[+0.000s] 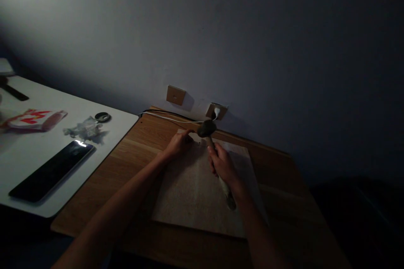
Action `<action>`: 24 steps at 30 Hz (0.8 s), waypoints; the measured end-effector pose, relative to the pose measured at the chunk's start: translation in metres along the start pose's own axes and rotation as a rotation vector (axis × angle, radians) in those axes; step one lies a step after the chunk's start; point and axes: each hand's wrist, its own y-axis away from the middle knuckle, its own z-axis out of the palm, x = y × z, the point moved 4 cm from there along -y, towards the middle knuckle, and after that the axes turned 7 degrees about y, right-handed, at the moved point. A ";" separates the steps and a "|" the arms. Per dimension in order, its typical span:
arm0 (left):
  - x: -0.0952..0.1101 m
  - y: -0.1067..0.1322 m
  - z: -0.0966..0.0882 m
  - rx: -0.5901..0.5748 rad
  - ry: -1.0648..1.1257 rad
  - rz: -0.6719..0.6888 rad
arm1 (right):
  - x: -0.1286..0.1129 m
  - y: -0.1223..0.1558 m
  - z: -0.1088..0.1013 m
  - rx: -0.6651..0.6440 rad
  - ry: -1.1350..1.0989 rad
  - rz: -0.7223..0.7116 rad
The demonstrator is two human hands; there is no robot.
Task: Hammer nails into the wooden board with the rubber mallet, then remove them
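My right hand [221,160] is wrapped round the pale handle of a mallet [206,128] with a dark, rounded head. The head is raised at the far part of a light wooden board [202,201], and the handle's butt points back toward me. Close to the board's far left corner, my left hand [179,143] is closed, its fingers curled together beside the mallet head. Whatever those fingers hold, if anything, is too small and dark to make out. A tiny dark speck shows on the board between the two hands.
The board lies on a brown wooden table [126,164] against the wall. A white table [57,96] adjoins on the left, bearing a phone [52,172], a crumpled clear plastic bag [88,130], a dark ring-shaped roll [102,117] and a red-and-white packet [36,119]. A white plug [216,112] sits in a wall socket.
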 end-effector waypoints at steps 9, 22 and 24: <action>0.001 0.001 -0.001 0.006 -0.040 -0.010 | 0.030 0.018 -0.001 0.027 -0.116 0.170; 0.005 0.003 -0.002 -0.017 -0.181 0.058 | 0.083 0.091 -0.007 0.415 -0.170 0.154; 0.009 0.003 -0.001 -0.013 -0.221 0.069 | 0.085 0.086 -0.006 0.464 -0.068 0.074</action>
